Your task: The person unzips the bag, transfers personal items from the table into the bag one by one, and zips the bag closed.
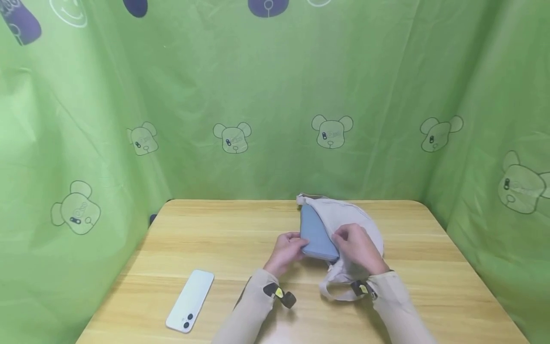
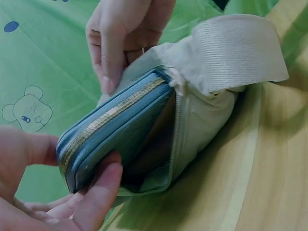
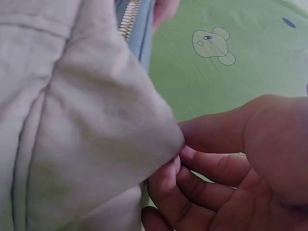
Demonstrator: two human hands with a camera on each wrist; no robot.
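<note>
On the left, a white phone (image 1: 190,301) lies camera side up on the wooden table (image 1: 240,220). My left hand (image 1: 285,252) pinches the near end of a blue zippered pouch (image 1: 315,234), which sits partly inside the unzipped mouth of a pale bag (image 1: 343,212). Farther right, my right hand (image 1: 358,246) pinches the bag's fabric edge between thumb and fingers.

My remote head feed comes in bright, pale glare on the near tabletop (image 1: 301,330), while the left wrist's is dimmer, shadow deep in the bag (image 2: 207,113), and the right's looks soft.
</note>
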